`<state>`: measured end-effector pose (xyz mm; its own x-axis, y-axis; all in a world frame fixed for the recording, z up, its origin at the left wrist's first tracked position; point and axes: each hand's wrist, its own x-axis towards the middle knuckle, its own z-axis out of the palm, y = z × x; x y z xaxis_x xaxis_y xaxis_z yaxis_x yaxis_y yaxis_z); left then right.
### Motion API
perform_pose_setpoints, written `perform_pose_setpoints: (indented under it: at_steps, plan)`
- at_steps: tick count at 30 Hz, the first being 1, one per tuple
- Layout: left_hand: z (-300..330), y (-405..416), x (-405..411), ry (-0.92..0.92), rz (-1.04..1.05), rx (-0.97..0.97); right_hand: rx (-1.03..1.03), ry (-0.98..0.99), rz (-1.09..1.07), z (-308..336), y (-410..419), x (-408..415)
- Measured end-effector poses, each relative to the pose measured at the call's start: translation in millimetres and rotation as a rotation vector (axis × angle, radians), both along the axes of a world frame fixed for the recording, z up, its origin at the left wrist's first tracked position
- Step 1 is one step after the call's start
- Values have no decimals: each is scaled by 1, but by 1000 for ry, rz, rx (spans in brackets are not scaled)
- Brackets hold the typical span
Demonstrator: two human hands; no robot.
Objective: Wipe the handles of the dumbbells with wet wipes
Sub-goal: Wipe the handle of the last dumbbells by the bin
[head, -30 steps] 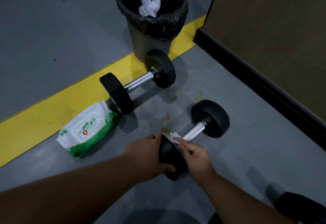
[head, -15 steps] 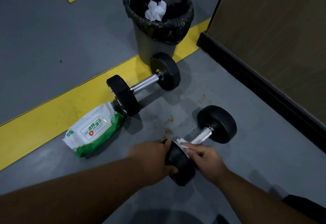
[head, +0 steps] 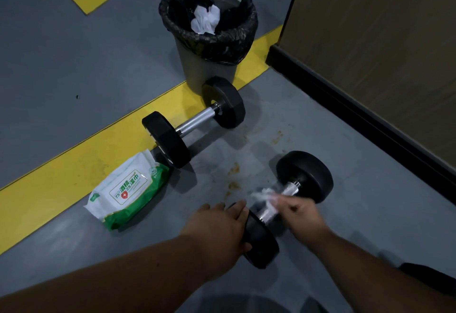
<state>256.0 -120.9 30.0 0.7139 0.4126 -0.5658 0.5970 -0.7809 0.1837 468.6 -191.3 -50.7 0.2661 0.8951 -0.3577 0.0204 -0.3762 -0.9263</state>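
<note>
Two hands on near dumbbell [head: 306, 177], left hand [head: 217, 226] gripping its plate, right fingers [head: 287, 201] pinching wipe [head: 264, 195] on handle

Gym floor, grey rubber flooring [head: 74, 66] with yellow lines [head: 74, 164], two dumbbells [head: 195, 125], lined bin [head: 209, 48]
</note>
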Motion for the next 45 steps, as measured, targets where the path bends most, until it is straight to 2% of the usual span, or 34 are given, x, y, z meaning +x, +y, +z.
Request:
perform_pose_setpoints:
  at_steps: [3,5,8,11,12,14,16,17,20,22,24,27,28,29,34,36,38,40,42,45]
  plan:
    - [1,-4,-2,-16,-15,10,-27,35,-302,-5,7,5]
    - [3,-4,-2,-21,-21,9,-19,90,-376,-11,-2,-17]
    - [5,-3,-2,-30,-24,-7,-65,158,-167,-6,-18,-41]
    - [3,-4,-3,-54,-46,-6,-59,36,-2,-4,-10,-17]
    - [2,-5,-4,-58,-56,-2,-37,-9,-42,-6,-5,-5]
    - [0,-6,-4,-60,-69,1,-20,-56,-266,-7,1,8]
    - [-2,-8,-5,-74,-75,7,-16,-35,-399,-12,-3,3]
    - [-3,-8,-5,-85,-76,10,-7,-9,-379,-16,-9,-5]
    - [-6,-9,-6,-110,-75,6,-70,-25,-15,-20,-29,-25]
    - [-5,-10,-6,-121,-79,7,-96,-36,110,-12,-28,-18]
    - [-3,-11,-6,-112,-85,-4,-51,-82,17,-4,-17,-4]
    - [2,-13,-6,-94,-100,-20,5,-29,-395,-2,-9,1]
    - [3,-14,-7,-101,-100,-21,-3,-17,-436,-4,-11,-4]
    - [2,-14,-7,-108,-97,-24,-24,-32,-397,-7,-15,-12]
    - [0,-17,-8,-93,-106,-37,-93,-69,63,4,-31,-19]
    - [1,-19,-7,-94,-119,-44,-73,-159,42,10,-23,1]
    - [2,-22,-7,-95,-124,-53,-63,-245,-174,7,-18,16]
    - [3,-24,-7,-96,-141,-53,-54,-215,-299,0,-23,13]
    - [3,-26,-4,-89,-163,-54,-69,-191,-224,-4,-35,-3]
    - [1,-27,-2,-83,-189,-53,-118,-210,65,-2,-53,-16]
